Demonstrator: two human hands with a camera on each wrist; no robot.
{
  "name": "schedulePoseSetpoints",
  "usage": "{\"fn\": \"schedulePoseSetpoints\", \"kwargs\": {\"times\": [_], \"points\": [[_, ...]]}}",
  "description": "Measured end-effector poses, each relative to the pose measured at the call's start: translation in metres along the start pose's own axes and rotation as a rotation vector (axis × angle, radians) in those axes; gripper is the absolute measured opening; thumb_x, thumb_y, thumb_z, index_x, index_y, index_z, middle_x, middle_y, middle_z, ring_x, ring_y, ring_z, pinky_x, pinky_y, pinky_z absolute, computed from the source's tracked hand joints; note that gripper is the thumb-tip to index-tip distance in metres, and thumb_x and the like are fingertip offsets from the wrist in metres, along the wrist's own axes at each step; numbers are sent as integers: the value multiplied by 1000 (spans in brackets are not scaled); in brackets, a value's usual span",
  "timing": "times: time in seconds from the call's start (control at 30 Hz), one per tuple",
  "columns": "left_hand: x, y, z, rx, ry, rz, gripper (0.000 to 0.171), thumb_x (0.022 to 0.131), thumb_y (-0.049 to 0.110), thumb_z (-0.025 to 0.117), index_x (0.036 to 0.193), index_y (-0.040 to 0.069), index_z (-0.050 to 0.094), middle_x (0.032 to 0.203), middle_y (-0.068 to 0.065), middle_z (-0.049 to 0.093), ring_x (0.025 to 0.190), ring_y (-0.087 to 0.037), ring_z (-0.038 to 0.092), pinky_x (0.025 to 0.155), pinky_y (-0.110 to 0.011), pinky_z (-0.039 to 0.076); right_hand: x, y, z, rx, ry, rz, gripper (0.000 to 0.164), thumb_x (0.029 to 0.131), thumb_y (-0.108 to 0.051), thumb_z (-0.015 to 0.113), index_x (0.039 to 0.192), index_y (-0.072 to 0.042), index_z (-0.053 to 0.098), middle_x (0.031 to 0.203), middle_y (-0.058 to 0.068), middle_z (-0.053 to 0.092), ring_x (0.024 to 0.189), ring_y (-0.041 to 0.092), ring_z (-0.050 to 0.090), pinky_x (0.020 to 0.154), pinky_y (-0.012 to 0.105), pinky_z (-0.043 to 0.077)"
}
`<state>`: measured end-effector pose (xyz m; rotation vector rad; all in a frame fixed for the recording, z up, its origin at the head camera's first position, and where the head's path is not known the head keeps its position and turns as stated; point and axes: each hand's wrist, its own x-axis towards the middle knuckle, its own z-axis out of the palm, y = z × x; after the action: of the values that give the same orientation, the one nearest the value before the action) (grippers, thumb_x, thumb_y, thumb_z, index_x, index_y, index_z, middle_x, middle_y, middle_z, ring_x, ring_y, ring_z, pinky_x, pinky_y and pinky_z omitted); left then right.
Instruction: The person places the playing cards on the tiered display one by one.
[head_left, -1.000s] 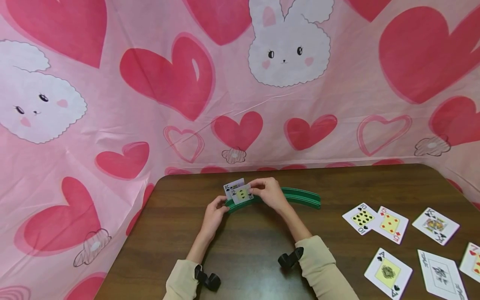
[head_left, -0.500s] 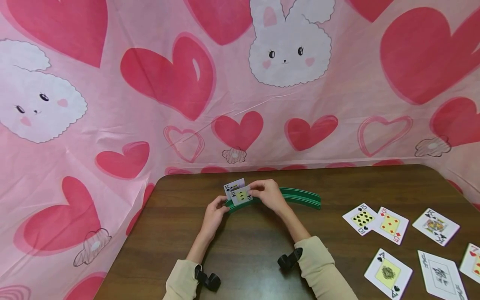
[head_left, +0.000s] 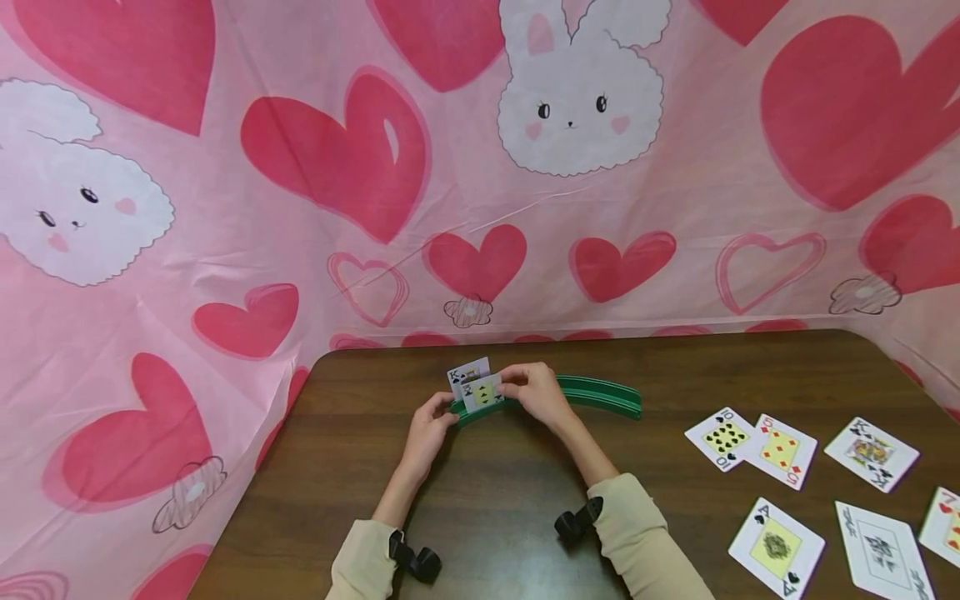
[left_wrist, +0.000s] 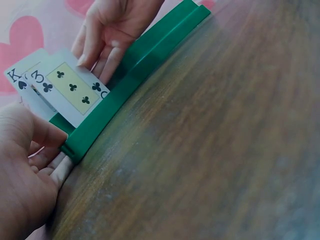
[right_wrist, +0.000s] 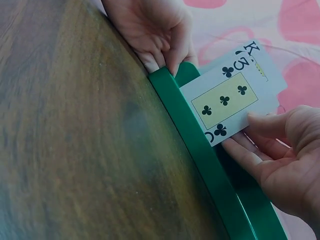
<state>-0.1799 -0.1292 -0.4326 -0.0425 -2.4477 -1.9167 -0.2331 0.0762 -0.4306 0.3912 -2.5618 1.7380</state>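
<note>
A curved green card holder (head_left: pixel 603 396) lies near the back of the table. My left hand (head_left: pixel 427 429) grips its left end between thumb and fingers. At the holder's upper right, my right hand (head_left: pixel 536 392) pinches the right side of a three of clubs (right_wrist: pixel 224 102), thumb on its face. That card stands on its long edge, its lower edge sunk in the holder's front groove. Behind it a king of spades (left_wrist: pixel 20 80) stands upright, partly covered by the three. In the right wrist view, the right fingers reach behind the three of clubs (right_wrist: pixel 200 95).
Face-up cards lie on the wooden table (head_left: pixel 495 517) to the right: a ten of spades (head_left: pixel 723 437), a five of diamonds (head_left: pixel 782 450), a king of clubs (head_left: pixel 872 452), an ace of spades (head_left: pixel 777 546), a joker (head_left: pixel 883 550) and a red seven (head_left: pixel 947 529). A pink cloth hangs behind.
The three of clubs has slid slightly lower into the holder's groove, and my right hand has come down a little with it. My left hand stays on the holder's end.
</note>
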Motion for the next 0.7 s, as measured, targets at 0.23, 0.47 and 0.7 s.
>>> {"fn": "schedulePoseSetpoints", "kwargs": {"times": [0.23, 0.47, 0.7], "points": [[1, -1, 0, 3, 2, -6, 27, 92, -8, 54, 117, -12, 65, 124, -27, 63, 108, -31, 58, 86, -31, 45, -1, 0, 0, -15, 25, 11, 15, 91, -4, 77, 105, 1, 79, 102, 12, 76, 93, 26, 65, 90, 44, 55], [6, -13, -1, -1, 0, -17, 28, 94, -6, 54, 119, -10, 65, 127, -26, 61, 110, -31, 58, 87, -31, 45, -4, 0, -2, -27, 55, 2, 17, 89, -5, 79, 107, -2, 80, 103, 10, 77, 93, 25, 68, 89, 43, 56], [24, -44, 2, 13, 22, -23, 29, 95, -2, 54, 122, -5, 66, 130, -22, 62, 112, -31, 58, 92, -36, 45, -13, 0, -24, -67, 64, -60, 23, 91, 1, 75, 114, 3, 75, 105, 13, 76, 94, 28, 72, 87, 43, 58]]}}
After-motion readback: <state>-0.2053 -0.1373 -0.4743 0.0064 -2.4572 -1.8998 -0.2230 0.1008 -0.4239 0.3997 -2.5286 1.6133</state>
